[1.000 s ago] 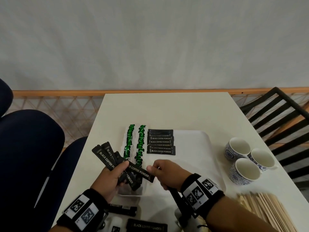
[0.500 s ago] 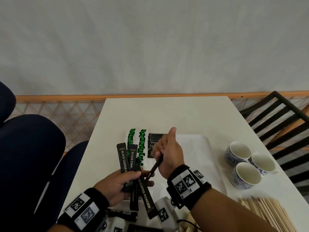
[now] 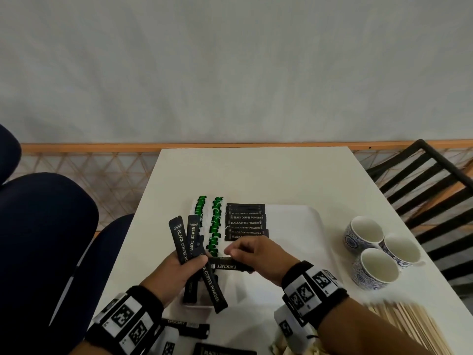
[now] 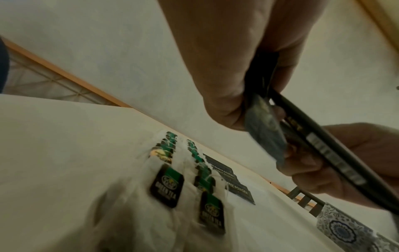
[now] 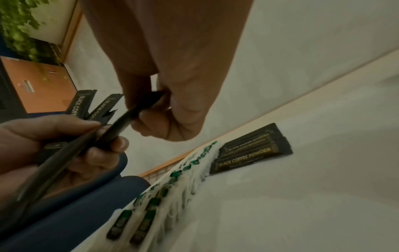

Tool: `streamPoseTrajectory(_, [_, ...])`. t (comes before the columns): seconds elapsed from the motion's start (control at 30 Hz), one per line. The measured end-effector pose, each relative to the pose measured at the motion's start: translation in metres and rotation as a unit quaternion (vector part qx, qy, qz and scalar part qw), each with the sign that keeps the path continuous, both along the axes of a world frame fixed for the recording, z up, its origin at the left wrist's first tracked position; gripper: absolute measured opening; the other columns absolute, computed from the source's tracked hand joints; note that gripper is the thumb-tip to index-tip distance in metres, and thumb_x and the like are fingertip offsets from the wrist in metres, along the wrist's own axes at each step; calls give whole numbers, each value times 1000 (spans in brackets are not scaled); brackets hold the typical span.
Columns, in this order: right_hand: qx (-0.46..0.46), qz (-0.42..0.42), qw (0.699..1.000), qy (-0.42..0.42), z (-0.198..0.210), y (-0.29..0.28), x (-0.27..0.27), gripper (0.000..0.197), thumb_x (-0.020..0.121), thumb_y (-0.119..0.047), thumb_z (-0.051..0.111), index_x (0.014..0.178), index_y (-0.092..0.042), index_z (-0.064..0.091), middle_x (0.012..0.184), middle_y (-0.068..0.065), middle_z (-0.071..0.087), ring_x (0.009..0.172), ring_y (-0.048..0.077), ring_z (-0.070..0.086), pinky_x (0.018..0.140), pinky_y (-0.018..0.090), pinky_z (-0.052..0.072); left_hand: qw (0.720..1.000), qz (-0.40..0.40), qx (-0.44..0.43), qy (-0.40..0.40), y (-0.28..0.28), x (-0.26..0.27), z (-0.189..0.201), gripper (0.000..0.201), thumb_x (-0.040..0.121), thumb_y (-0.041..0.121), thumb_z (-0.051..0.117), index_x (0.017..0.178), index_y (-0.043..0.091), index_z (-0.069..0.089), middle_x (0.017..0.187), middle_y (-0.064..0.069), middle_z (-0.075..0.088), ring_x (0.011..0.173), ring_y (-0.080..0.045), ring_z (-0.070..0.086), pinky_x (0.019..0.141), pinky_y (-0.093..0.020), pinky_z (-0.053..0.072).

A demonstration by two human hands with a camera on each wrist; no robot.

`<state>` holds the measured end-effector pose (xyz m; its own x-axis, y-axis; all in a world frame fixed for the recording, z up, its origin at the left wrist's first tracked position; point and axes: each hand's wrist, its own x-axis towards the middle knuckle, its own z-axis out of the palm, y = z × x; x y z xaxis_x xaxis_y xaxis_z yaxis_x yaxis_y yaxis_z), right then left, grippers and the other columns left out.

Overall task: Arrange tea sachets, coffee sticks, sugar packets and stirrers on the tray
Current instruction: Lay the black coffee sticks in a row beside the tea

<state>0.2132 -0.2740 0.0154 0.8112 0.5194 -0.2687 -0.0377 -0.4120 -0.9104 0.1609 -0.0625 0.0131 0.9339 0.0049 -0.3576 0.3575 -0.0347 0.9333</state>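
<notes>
Your left hand [image 3: 176, 267] grips a fan of coffee sticks [image 3: 190, 242] above the tray's [image 3: 294, 226] near-left edge. Your right hand [image 3: 258, 254] pinches one stick [image 3: 230, 265] crosswise, touching the fan. On the tray lie two rows of tea sachets [image 3: 215, 224] beside a coffee stack [image 3: 245, 222]. Stirrers [image 3: 409, 326] lie on the desk [image 3: 256, 175], right.

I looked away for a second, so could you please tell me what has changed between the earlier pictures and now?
The right hand, raised over the tray half a second ago, has come back down and pinches one coffee stick level beside the left hand. The left hand keeps its fanned bunch of sticks. The tea sachets, stacked sticks on the tray and cups stayed put.
</notes>
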Motion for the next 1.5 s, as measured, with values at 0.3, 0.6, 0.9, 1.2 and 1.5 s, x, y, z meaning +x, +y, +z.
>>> streamPoseTrajectory(0.3, [-110,79,957,-257,-5,-4,-3,31,76,-31,80,106,-28,70,91,-17,54,76,-1,55,73,14,48,999,38,7,22,-4,8,-12,11,88,10,66,95,5,71,89,-12,72,89,-24,67,82,-33,51])
streamPoseTrajectory(0.6, [-298,-25,937,-179,-33,-20,23,16,96,-28,51,95,-24,66,97,-3,64,92,18,57,84,34,49,998,51,-30,31,-4,6,-11,19,96,4,50,101,0,68,85,-7,65,71,-17,58,62,-27,51])
streamPoseTrajectory(0.9, [-395,-42,908,-134,-50,-20,36,19,94,-39,53,109,-32,62,114,-5,60,113,20,48,96,39,38,996,58,-48,48,0,3,-17,21,96,4,49,102,-6,66,95,-13,67,70,-16,61,56,-23,51])
streamPoseTrajectory(1.2, [-428,-17,886,-178,-50,-14,37,18,90,-35,56,106,-33,65,110,-6,61,107,19,49,92,39,34,995,66,-49,63,0,2,-16,21,96,3,49,100,-9,66,95,-15,67,74,-19,59,52,-21,51])
streamPoseTrajectory(1.5, [-432,22,888,-159,-44,-6,41,21,88,-21,56,107,-27,62,108,-3,63,107,21,53,94,40,36,997,50,-18,64,1,-1,-15,22,96,5,49,96,-5,69,93,-17,67,74,-21,59,59,-26,50])
